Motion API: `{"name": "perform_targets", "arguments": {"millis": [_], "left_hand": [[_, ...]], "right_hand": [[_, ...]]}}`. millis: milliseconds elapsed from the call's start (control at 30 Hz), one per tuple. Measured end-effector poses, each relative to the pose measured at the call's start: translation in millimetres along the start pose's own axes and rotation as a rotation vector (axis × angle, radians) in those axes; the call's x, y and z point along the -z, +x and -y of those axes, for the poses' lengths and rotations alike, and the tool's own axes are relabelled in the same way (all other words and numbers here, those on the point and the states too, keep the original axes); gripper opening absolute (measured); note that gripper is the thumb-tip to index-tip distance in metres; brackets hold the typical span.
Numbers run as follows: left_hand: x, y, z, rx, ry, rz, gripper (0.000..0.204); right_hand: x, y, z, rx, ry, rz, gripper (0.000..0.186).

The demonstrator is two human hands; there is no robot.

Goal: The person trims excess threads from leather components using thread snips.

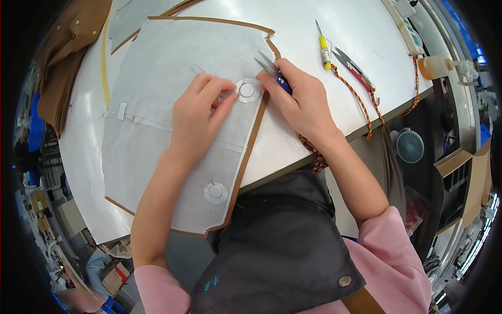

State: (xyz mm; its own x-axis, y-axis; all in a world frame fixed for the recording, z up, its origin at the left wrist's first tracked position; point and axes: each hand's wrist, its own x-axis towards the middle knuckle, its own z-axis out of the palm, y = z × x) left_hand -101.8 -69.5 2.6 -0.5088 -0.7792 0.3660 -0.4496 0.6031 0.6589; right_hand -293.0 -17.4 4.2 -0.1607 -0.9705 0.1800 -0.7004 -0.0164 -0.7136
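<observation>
A pale grey fabric panel (157, 104) with a brown edge lies flat on the white table (314, 31). My left hand (201, 112) presses on it, fingertips pinching at a round white patch with a snap button (247, 90). My right hand (300, 102) rests on the other side of that patch and holds small blue-handled thread snips (273, 69), blades pointing up and left. A second round patch with a snap (215, 192) sits lower on the panel, near the table's front edge.
A yellow-handled pointed tool (324, 49) and red snips (355, 68) on an orange braided cord (361, 104) lie right of my hand. Brown fabric pieces (63, 63) are stacked at far left. A glue bottle (434, 67) and a small fan (409, 146) are at right.
</observation>
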Motion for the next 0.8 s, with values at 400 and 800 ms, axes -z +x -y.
{"name": "perform_targets", "arguments": {"millis": [400, 800], "left_hand": [[0.7, 12.8, 8.9, -0.041, 0.083, 0.085, 0.006], [0.0, 7.1, 13.6, 0.049, -0.066, 0.056, 0.010]], "right_hand": [[63.4, 12.1, -29.2, -0.070, -0.272, -0.272, 0.025], [71.1, 28.0, -44.0, -0.206, -0.434, -0.073, 0.031]]}}
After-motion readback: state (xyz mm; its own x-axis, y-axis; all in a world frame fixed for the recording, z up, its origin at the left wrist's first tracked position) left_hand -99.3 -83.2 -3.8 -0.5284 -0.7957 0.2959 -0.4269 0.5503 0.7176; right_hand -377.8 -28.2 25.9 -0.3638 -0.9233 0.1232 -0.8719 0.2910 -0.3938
